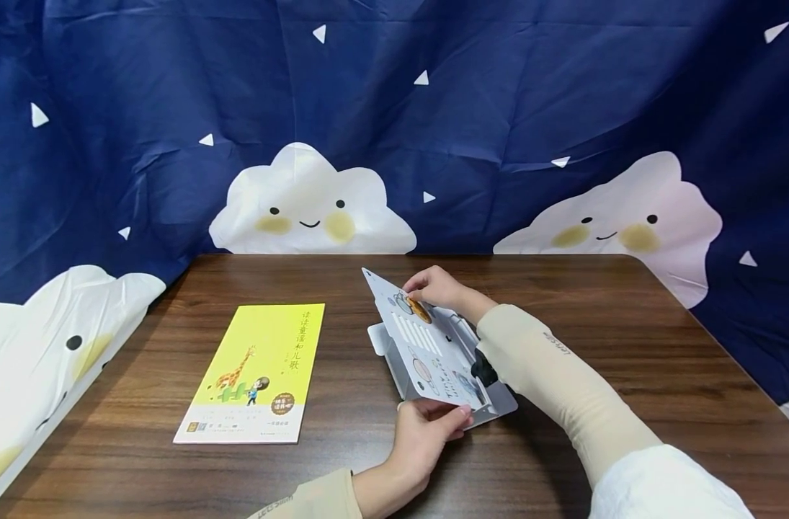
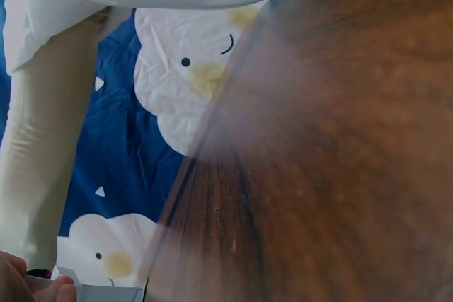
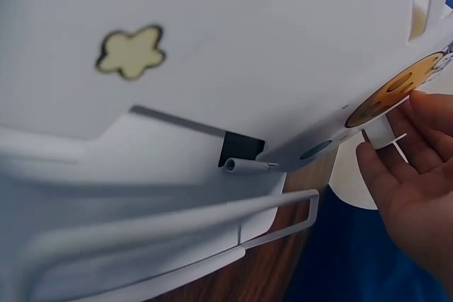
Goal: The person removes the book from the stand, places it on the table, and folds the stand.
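Observation:
A white folding book stand (image 1: pixel 426 346) with cartoon planets printed on its panel stands partly unfolded on the table, the panel tilted up over a flat base (image 1: pixel 501 400). My left hand (image 1: pixel 420 440) grips the panel's near end between thumb and fingers. At the far end, my right hand (image 1: pixel 439 287) pinches the edge beside the orange planet. The right wrist view shows thumb and fingers on either side of that edge, with a wire support (image 3: pixel 283 206) and a small hinge pin (image 3: pixel 248 166) nearby. Only the left fingertips (image 2: pixel 65 291) and a strip of stand show in the left wrist view.
A yellow children's book (image 1: pixel 258 367) with a giraffe on its cover lies flat on the brown wooden table (image 1: pixel 342 281), left of the stand. Behind the table hangs a dark blue curtain (image 1: pixel 465 108) with smiling clouds.

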### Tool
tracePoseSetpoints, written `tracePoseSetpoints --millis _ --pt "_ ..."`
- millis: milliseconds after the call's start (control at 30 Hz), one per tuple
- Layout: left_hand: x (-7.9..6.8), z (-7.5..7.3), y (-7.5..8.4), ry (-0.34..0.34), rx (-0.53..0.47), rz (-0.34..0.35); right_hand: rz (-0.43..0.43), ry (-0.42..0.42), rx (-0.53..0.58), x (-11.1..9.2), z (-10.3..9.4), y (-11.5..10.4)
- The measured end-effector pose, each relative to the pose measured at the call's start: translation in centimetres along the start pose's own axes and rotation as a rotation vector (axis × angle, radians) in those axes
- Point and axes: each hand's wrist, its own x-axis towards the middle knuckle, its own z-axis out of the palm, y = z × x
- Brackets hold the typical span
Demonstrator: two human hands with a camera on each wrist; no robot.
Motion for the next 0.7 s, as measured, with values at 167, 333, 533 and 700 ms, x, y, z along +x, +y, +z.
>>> tracePoseSetpoints --millis 167,333,533,700 --pt "-0.2 0.5 1.0 0.022 -0.024 -0.04 -0.028 -0.028 -0.06 0.2 -0.1 -0.1" --pt "-0.2 1.0 1.2 0.043 -0.033 -0.051 -0.03 -0.062 -0.08 0.4 -0.2 -0.3" --pt "-0.1 1.4 1.0 0.051 -0.024 -0.031 -0.015 -0.094 -0.064 0.6 -0.2 -0.4" --pt "0.0 1.7 0.8 0.057 -0.025 -0.026 -0.006 -0.112 -0.055 0.6 -0.2 -0.5"
